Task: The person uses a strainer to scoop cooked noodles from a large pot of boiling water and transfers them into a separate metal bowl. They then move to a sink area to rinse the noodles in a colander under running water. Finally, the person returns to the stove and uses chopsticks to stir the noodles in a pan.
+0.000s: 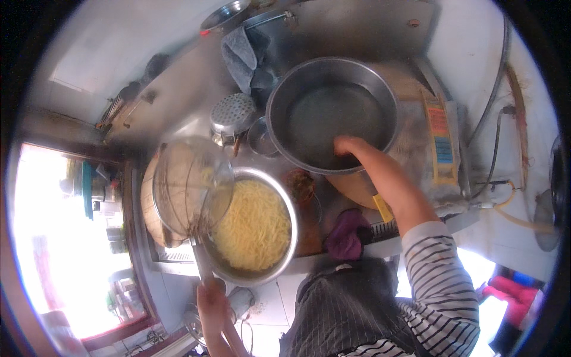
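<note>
A metal surface [262,163] is crowded with kitchen things. On its far side the largest of them, a dark basin [383,98], is set partly on a board, with what looks like water held in it. Nearer and to the left, a steel bowl [291,238] is placed, in which a heap of pale yellow strips [253,226] is contained. A round wire strainer [193,184] is held up at the bowl's left side, its mesh overlapping the rim in view; whether the two are touching cannot be told. Behind the bowl, a grey cloth [241,53] is draped by the back wall, and a metal colander [233,112] is seen below it. A purple cloth [347,235] is left at the near edge. Between colander and basin a small pan [259,138] is tucked. The strainer's handle is gripped by the closed left hand [212,297]. The right hand [350,145] is lowered into the basin near its front wall; its fingers are hidden, so what is held cannot be told. Just beside that forearm, a yellow handle [382,208] is seen.
</note>
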The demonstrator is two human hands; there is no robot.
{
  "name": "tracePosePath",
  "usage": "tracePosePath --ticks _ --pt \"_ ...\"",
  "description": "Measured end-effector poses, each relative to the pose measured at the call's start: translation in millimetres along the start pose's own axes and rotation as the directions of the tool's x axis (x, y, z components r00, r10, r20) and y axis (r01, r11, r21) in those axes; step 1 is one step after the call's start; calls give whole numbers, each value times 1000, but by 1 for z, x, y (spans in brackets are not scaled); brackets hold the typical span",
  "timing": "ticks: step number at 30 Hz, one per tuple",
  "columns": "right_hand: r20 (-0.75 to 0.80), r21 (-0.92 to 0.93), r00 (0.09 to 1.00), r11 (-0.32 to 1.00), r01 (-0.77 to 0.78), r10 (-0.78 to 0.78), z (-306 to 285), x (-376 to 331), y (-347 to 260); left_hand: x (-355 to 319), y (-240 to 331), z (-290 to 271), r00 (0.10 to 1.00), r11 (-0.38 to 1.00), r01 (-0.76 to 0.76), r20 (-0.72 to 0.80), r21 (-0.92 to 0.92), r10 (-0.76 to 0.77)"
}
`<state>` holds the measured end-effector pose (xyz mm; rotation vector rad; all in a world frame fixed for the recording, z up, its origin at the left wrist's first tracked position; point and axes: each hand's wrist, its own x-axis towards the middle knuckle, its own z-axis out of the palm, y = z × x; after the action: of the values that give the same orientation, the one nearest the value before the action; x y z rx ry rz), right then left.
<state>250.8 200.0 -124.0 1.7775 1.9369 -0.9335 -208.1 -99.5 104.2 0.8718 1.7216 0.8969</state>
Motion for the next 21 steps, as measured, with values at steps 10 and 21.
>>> tracePosePath --ticks 10,21 --pt "-348 112 934 984 135 -88 5 30 -25 -96 -58 -18 934 467 25 -186 884 304" --pt "-13 -6 983 983 184 -184 6 11 -40 -94 -99 -50 921 882 242 -382 404 -78"
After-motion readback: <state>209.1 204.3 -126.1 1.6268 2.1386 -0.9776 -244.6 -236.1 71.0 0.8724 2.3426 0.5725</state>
